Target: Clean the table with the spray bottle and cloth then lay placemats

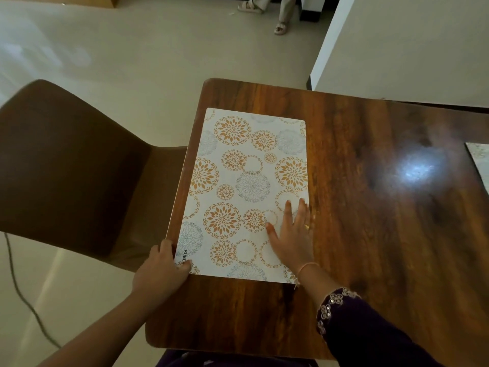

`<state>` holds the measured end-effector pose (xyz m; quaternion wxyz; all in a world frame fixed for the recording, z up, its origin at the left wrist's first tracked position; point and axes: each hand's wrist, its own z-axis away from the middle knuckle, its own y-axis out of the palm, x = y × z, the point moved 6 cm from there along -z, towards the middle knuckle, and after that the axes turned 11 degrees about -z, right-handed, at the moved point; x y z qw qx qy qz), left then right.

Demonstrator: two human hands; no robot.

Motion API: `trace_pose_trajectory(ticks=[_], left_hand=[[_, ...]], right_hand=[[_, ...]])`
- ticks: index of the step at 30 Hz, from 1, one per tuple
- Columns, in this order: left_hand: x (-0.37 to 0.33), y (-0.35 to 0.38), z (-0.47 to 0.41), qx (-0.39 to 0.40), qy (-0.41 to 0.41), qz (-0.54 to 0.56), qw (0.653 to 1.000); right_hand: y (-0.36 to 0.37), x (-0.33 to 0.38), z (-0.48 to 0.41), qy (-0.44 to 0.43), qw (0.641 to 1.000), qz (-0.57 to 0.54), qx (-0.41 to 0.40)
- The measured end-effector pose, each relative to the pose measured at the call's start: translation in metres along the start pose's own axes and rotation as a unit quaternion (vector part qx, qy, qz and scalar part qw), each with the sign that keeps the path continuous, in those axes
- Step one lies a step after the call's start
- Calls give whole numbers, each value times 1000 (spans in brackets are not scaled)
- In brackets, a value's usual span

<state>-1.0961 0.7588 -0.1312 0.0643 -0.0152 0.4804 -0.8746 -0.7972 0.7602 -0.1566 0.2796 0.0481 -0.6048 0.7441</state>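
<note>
The placemat (pixel 246 192) lies flat along the table (pixel 370 234) edge, with the right hand (pixel 291 234) spread flat on its near right corner and the left hand (pixel 161 268) pinching the near left corner, thumb on top. Further right of the right hand there's what looks like another mat (pixel 479 160), mostly cut off. A brown chair (pixel 66 168) sits just left of the left hand.

White placemat (pixel 248 186) with orange and grey-blue floral circles
</note>
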Motion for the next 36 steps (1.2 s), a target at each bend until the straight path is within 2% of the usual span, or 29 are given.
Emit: trace_pose_trajectory(ticks=[2,4,7,10,12,17,25,33,36], left_hand=[[-7,-3,5,-57,22,-19,998],[-20,-5,11,-107,79,-32,991],[-41,5,12,-117,179,-52,976],[-53,19,5,-114,239,-97,959],[-51,27,1,-91,243,-122,958],[-48,27,-4,-92,238,-175,951],[-65,18,7,-116,258,-130,950],[-124,28,38,-112,340,-130,925],[-154,29,55,-117,369,-132,912]], right_hand=[[10,2,12,-17,1000,12,-4],[19,2,20,-25,1000,16,5],[29,3,26,-34,999,6,12],[31,3,26,-36,999,-2,12],[32,3,25,-35,999,-2,18],[32,2,25,-33,999,3,28],[21,4,39,-26,1000,-3,-10],[3,-17,81,33,999,19,-32],[-14,-35,97,44,997,31,-63]])
